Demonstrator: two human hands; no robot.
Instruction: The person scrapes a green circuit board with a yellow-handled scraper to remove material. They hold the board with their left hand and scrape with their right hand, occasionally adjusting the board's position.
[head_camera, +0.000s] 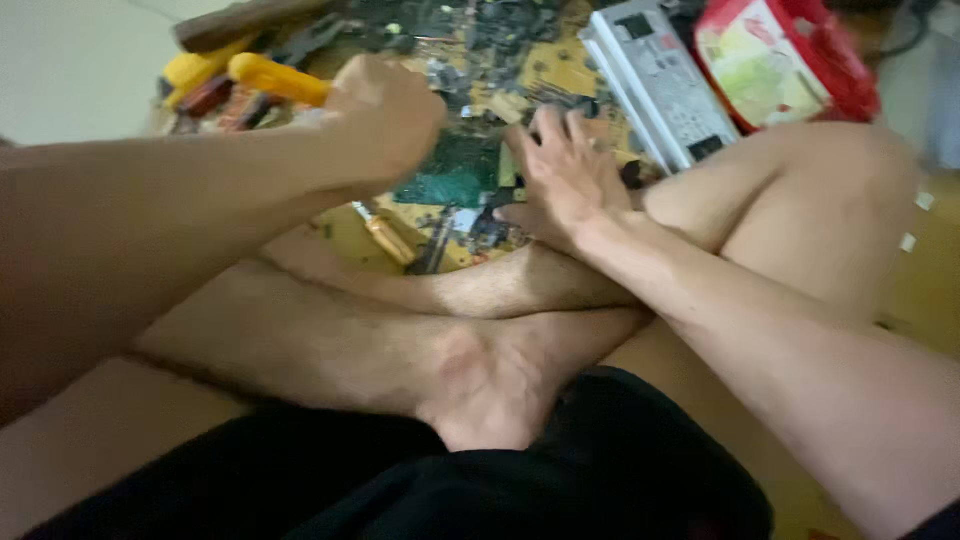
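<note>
Crossed bare legs (400, 330) fill the near ground, and just past them the right hand (565, 175) lies flat, fingers spread, pressing down the green circuit board (455, 175) on the cluttered floor. Left hand (385, 115) is fisted tight round a yellow-handled tool (275, 78) over that board; beyond sit a grey metal box (655, 80) and a red bag (785, 55).

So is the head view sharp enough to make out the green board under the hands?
Head view: soft motion blur overall; the left hand gripping a yellow-handled tool is smeared; the green circuit board shows no fine detail; flat indoor light, no harsh glare.
</note>
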